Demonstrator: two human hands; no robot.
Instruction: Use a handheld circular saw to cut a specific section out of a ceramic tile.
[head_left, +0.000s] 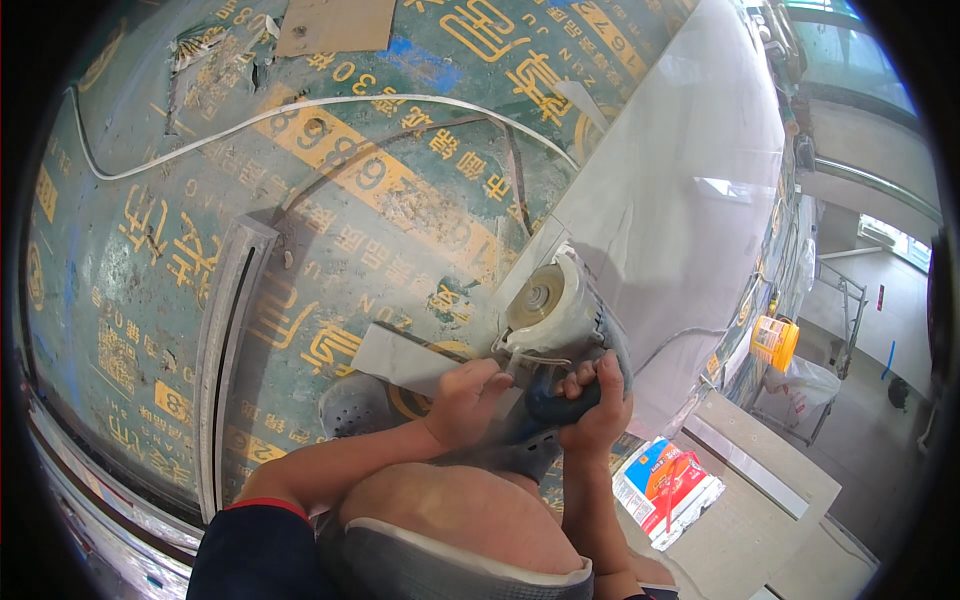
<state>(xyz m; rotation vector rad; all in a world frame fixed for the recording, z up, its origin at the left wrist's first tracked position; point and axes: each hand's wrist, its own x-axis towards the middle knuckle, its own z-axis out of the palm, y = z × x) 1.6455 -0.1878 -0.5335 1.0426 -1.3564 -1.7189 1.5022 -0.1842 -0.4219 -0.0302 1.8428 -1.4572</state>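
A dust-coated handheld power cutter (562,298) with a round disc rests near the edge of a large pale tile or slab (690,230). My right hand (592,400) is wrapped round its dark blue handle. My left hand (465,398) is closed beside the tool's lower left side, close to a thin metal bar; what its fingers hold is hidden. A narrow pale strip (395,360) lies under the area left of that hand. Behind my forearms is a grey perforated clog (355,410).
A long metal rail (230,330) and white cable (250,115) lie on the printed green floor covering (150,270). A cardboard piece (335,22) is at the top. At right are a yellow bucket (775,340), colourful bag (665,490), boards (755,540) and metal frame (840,300).
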